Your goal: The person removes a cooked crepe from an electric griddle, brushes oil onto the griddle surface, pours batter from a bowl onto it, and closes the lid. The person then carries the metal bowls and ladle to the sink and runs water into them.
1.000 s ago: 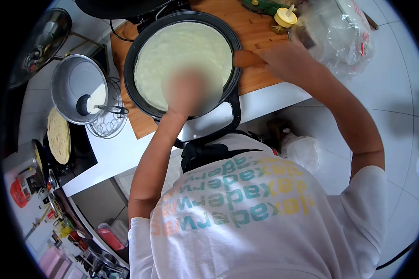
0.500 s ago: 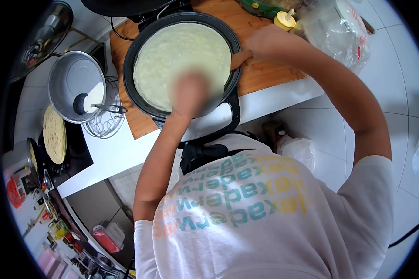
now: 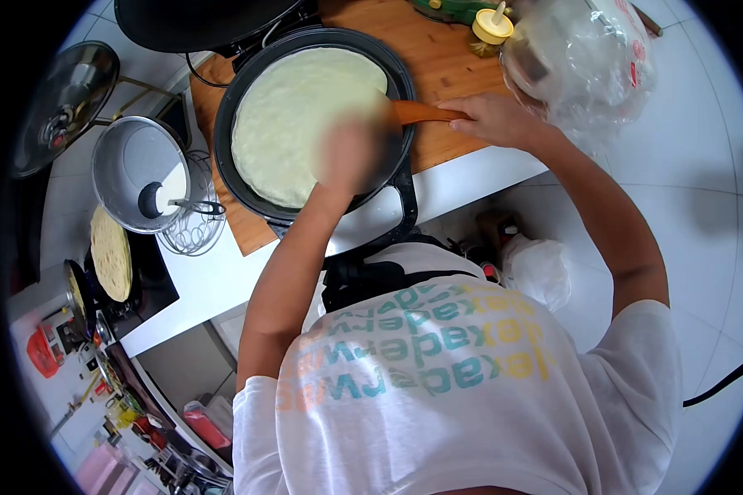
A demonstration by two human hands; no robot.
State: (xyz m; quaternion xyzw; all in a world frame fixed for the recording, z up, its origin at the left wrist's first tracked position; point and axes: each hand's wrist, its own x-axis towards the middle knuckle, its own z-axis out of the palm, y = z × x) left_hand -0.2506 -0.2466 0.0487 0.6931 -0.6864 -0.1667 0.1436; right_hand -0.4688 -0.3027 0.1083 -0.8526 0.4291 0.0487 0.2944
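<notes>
A round pale flatbread lies in a black round griddle. Over its lower right edge is my left hand, its fingers smeared by blur, so I cannot tell what they hold. My right hand is closed on the handle of a brown wooden spatula, which reaches over the griddle's right rim to the flatbread's right edge. The spatula's tip is hidden in the blur beside my left hand. Dark griddle surface shows to the right of the flatbread.
A metal pot with white liquid and a black ladle stands at the left on a wire rack. Cooked flatbreads lie beyond it. At the upper right are a yellow-lidded jar and a plastic bag. The raised griddle lid is behind.
The spatula has moved inward over the griddle. The flatbread's right edge has drawn back to the left, baring more griddle. My left hand has shifted slightly to the right.
</notes>
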